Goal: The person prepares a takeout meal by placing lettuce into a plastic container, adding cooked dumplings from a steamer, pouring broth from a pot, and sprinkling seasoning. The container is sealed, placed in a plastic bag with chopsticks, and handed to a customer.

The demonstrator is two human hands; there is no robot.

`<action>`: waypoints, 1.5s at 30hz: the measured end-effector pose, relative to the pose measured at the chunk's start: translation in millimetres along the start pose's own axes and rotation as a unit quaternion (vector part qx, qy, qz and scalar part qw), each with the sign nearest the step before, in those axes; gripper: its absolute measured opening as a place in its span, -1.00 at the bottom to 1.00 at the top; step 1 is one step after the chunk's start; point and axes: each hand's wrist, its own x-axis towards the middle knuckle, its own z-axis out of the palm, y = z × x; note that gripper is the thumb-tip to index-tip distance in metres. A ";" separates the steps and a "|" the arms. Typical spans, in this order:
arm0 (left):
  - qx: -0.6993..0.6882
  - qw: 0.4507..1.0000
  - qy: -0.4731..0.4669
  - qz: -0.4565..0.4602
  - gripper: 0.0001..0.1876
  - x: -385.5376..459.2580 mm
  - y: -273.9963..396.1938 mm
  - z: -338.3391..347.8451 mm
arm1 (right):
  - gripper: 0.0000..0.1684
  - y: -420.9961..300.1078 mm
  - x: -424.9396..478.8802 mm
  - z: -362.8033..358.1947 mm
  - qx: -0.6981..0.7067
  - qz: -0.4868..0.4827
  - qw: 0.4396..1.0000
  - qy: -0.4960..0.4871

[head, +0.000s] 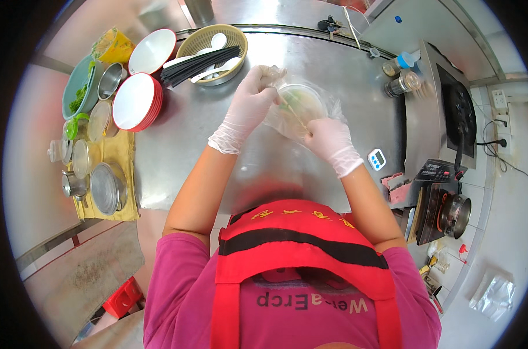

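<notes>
A clear plastic bag surrounds a round, pale-rimmed container on the steel worktop. Something green and whitish shows inside, blurred by the film. My left hand, in a thin white glove, pinches the bag at its upper left. From beneath those fingers a thin pale strip or stick runs down across the bag to my right hand. That gloved hand is closed on the strip's lower end, beside the bag's near right edge. Whether the strip is wooden or twisted plastic cannot be made out.
Red-rimmed bowls are stacked at left, near a basket of black chopsticks and white spoons. Lidded containers stand on a yellow cloth. A timer lies right of my hands; jars and a black pan are beyond.
</notes>
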 end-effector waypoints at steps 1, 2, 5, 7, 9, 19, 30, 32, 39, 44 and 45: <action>-0.001 1.000 -0.005 0.006 -0.77 2.5 -1.3 1.7 | -0.71 0.1 3.2 -4.8 -0.022 0.002 1.000 -0.011; 0.021 1.000 -0.010 0.009 -0.77 4.0 -0.3 2.5 | -0.68 0.3 8.5 -12.9 -0.043 0.003 0.999 -0.023; 0.085 0.996 -0.008 0.002 -0.79 7.8 3.8 -6.8 | -0.52 21.5 15.6 -38.0 -0.181 -0.058 0.982 0.003; 0.118 0.993 0.009 -0.021 -0.80 11.4 6.2 -19.5 | -0.31 42.0 9.6 -62.1 -0.262 -0.077 0.962 -0.023; 0.255 0.966 -0.030 -0.028 -0.82 7.5 21.6 -19.1 | -0.54 60.1 4.2 -84.6 -0.218 -0.108 0.969 -0.047; 0.584 0.702 -0.210 0.348 -0.91 25.5 40.7 12.6 | -0.78 58.4 10.6 -60.8 0.606 -0.122 0.786 0.002; 0.296 0.907 -0.250 0.164 -0.57 49.9 -4.4 19.6 | -0.69 13.5 30.3 -8.9 0.756 -0.052 0.653 -0.001; 0.389 0.871 -0.261 0.150 -0.59 48.0 -25.1 10.4 | -0.67 34.5 40.4 3.4 0.802 -0.077 0.588 -0.070; 0.271 0.925 -0.258 -0.058 -0.75 60.1 -59.5 -6.3 | -0.68 14.4 17.4 -14.0 0.009 -0.095 0.977 0.190; 0.169 0.952 -0.198 -0.158 -0.72 58.4 -36.9 2.4 | -0.61 3.6 29.6 37.2 0.024 -0.032 0.927 0.374; 0.183 0.952 -0.196 -0.150 -0.70 59.3 -41.7 2.3 | -0.60 0.6 31.1 41.6 0.035 -0.030 0.924 0.380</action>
